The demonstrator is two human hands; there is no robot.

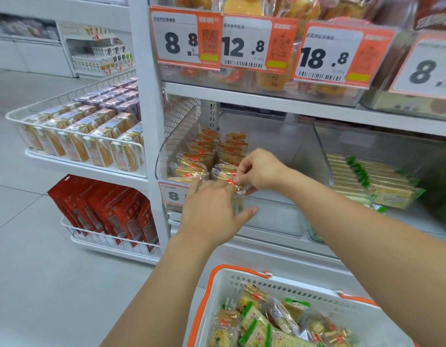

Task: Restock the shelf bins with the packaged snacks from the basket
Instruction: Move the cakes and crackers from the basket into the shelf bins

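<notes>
Head view: the right hand (pixel 260 170) pinches a clear-wrapped snack packet (pixel 228 180) at the front of a transparent shelf bin (pixel 287 156), the left hand (pixel 212 211) flat against it, fingers straight; a white basket (pixel 362 319) of snacks sits below.

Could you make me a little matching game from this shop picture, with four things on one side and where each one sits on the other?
Things:
1. red boxes
2. green-trimmed packets
3. basket
4. 12.8 price tag

Places:
A. top shelf edge
B. bottom of the picture, below the arms
C. low wire rack on the left
D. clear bin on the right

Pairs: 1-C, 2-D, 3-B, 4-A
</notes>
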